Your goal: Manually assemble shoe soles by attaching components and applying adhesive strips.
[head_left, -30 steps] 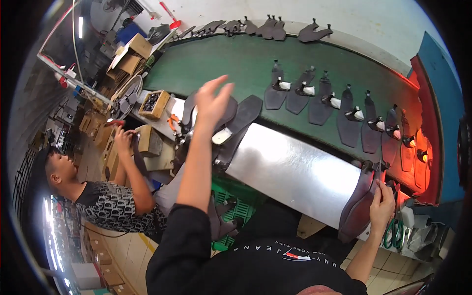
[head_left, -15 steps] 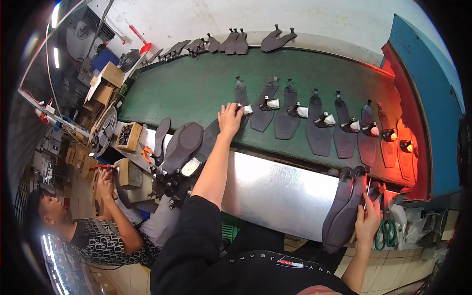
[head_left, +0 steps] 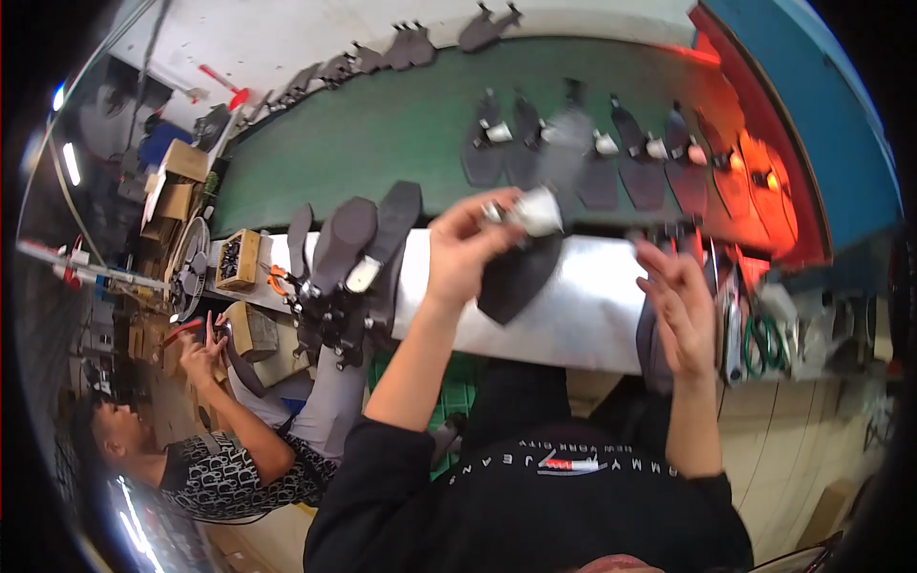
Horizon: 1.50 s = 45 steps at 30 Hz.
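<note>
My left hand (head_left: 468,244) is closed on a dark grey sandal sole (head_left: 523,282), pinching it near a white piece (head_left: 539,212) at its strap. The sole hangs tilted over the metal shelf, its upper part smeared by motion. My right hand (head_left: 683,310) is raised with fingers apart and nothing in it. Beneath that hand lies a stack of dark soles (head_left: 651,355), mostly hidden. A row of similar sandal soles (head_left: 643,181) with white pieces lies on the green belt beyond.
A bare metal shelf (head_left: 430,315) runs along the belt (head_left: 382,124). More soles (head_left: 349,239) are heaped at left near a wooden box (head_left: 237,260). Green-handled scissors (head_left: 764,346) lie at right, beside a red-lit blue machine (head_left: 793,124). A co-worker (head_left: 210,458) sits at left.
My left hand has lifted a sandal sole off the belt and brought it nearer, over the shelf. My right hand has come up off the stacked soles and opened.
</note>
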### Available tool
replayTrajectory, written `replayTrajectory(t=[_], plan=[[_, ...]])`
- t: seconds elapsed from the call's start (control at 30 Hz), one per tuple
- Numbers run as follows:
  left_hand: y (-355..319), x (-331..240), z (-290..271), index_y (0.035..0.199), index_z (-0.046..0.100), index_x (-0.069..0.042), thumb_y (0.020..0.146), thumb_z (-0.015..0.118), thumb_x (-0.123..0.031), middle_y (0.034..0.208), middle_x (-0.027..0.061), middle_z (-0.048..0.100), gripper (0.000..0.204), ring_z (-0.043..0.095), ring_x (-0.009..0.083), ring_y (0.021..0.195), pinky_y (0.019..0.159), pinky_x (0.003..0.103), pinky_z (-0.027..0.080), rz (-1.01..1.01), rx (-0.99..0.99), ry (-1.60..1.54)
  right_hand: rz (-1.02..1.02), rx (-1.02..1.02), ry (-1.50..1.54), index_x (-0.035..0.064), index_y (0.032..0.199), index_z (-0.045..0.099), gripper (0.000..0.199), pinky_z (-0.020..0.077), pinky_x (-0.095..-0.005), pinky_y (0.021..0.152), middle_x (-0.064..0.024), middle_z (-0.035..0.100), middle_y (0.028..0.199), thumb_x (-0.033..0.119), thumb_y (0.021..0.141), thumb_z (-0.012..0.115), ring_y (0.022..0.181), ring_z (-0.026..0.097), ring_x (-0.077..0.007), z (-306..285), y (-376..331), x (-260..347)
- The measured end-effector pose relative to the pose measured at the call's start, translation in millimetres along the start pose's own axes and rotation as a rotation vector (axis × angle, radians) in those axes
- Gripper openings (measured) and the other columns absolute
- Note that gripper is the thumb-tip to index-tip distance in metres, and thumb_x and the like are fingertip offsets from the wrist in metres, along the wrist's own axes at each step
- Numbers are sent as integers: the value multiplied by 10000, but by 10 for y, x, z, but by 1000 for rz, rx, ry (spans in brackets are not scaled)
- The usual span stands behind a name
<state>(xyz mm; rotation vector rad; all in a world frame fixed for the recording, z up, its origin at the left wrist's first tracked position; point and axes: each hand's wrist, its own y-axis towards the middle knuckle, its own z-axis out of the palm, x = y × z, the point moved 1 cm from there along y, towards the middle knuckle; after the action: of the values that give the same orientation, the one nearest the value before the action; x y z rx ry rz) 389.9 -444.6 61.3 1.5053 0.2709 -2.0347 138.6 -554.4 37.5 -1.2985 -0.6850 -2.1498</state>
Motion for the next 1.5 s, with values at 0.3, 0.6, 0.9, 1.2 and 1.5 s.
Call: replayTrajectory(t=[0.3, 0.6, 0.9, 1.2, 1.5], plan=[[-1135, 222, 226, 1039, 666, 13, 772, 678, 69, 1204, 193, 613, 273, 566, 252, 1149, 974, 361, 450, -278, 64, -323, 27, 139, 468, 25, 987, 493, 361, 460, -316, 775, -78, 515, 899, 152, 739, 722, 765, 518, -146, 476, -126, 162], [-1373, 229, 172, 1126, 632, 13, 783, 643, 92, 1132, 156, 649, 352, 639, 185, 987, 828, 298, 545, -316, 4, -327, -156, 175, -634, -16, 1192, 609, 549, 488, -301, 778, -152, 668, 1010, -11, 657, 731, 859, 645, -215, 495, -617, 242], [-1327, 255, 190, 1136, 628, 15, 790, 630, 89, 1165, 176, 637, 355, 640, 176, 977, 797, 281, 550, -286, 32, -295, -161, 195, -594, -4, 1124, 649, 425, 483, -294, 743, -139, 672, 933, -31, 702, 700, 806, 630, -232, 460, -691, 67], [-1308, 275, 191, 1121, 641, 14, 780, 660, 74, 1168, 163, 638, 347, 633, 164, 978, 812, 274, 538, -281, 54, -274, -119, 186, -553, -2, 1134, 648, 420, 484, -286, 752, -135, 674, 943, -42, 718, 683, 825, 633, -218, 438, -696, 39], [-1304, 251, 169, 1103, 661, 17, 765, 684, 67, 1170, 157, 639, 342, 631, 150, 967, 804, 243, 530, -277, 77, -189, -108, 202, -612, 0, 1123, 654, 409, 484, -286, 709, -128, 659, 888, -42, 717, 679, 785, 625, -213, 449, -681, 80]])
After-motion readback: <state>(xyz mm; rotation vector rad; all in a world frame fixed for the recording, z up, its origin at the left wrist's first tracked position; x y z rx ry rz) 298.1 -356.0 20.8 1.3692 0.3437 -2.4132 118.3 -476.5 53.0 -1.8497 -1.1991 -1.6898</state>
